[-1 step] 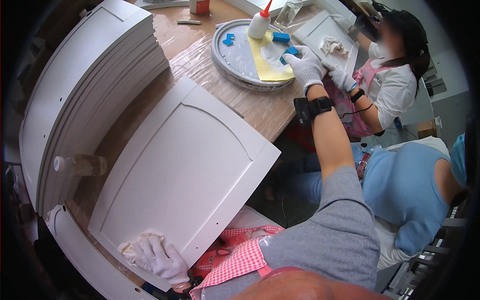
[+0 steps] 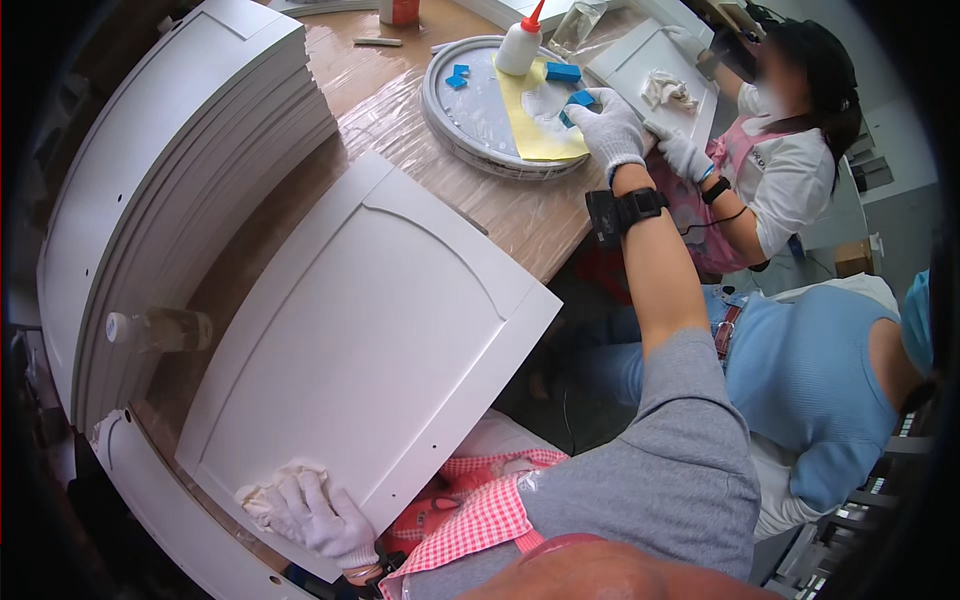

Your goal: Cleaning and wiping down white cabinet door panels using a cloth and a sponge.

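Note:
My gloved left hand (image 2: 325,520) lies over a bunched white cloth (image 2: 275,492) at the near left corner of a white panel (image 2: 350,330), its fingers bent over the cloth. The panel has a raised frame with a curved inner edge. Out ahead, my gloved right hand (image 2: 610,128) pinches a small blue block (image 2: 576,106) above a sheet of yellow paper (image 2: 515,110). That paper lies on a round grey lid (image 2: 455,115), with a white smear on it. Another blue block (image 2: 562,73) and a white squeeze bottle (image 2: 519,48) with a red nozzle are on the paper.
A tall stack of white panels (image 2: 190,130) stands left, with a clear bottle (image 2: 160,329) beside it. Small blue pieces (image 2: 457,77) lie on the lid. At right, a co-worker (image 2: 790,150) in gloves handles another panel (image 2: 640,65); a person in blue (image 2: 810,350) stands nearer.

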`<state>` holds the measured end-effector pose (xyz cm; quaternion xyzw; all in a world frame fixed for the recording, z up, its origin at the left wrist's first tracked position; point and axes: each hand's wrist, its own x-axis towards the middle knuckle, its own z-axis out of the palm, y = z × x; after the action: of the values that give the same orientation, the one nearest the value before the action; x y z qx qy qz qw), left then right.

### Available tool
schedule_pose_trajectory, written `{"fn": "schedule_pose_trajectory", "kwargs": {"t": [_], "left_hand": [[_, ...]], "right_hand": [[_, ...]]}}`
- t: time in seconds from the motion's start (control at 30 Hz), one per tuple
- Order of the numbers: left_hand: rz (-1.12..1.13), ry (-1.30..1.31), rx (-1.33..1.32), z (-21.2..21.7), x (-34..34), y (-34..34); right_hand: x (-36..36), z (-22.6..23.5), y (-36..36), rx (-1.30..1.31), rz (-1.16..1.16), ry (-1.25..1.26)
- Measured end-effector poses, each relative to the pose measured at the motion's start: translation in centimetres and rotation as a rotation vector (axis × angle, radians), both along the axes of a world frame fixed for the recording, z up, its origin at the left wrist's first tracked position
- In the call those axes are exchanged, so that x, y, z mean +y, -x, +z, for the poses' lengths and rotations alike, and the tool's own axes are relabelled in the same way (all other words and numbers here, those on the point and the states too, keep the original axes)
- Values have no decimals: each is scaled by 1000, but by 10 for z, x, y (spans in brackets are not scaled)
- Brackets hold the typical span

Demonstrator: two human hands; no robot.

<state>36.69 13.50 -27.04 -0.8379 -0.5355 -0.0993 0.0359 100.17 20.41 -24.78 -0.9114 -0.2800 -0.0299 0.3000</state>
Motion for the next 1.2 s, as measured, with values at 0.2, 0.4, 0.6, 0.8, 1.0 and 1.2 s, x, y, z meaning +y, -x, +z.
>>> {"fn": "schedule_pose_trajectory", "kwargs": {"t": [0.2, 0.4, 0.6, 0.8, 1.0, 1.2], "left_hand": [[24, 184, -10, 15, 11, -13], [14, 90, -79, 2, 4, -3], [46, 6, -18, -6, -5, 3], [65, 80, -10, -10, -6, 10], [8, -8, -59, -20, -6, 15], [5, 3, -126, -26, -4, 17]], "right_hand": [[13, -15, -39, -1, -34, 140], [25, -7, -21, -45, -17, 219], [27, -5, -22, -39, -49, 305], [22, -14, -29, -53, -8, 325], [-30, 11, 19, 190, 295, -405], [-132, 14, 198, 350, 483, -519]]}}
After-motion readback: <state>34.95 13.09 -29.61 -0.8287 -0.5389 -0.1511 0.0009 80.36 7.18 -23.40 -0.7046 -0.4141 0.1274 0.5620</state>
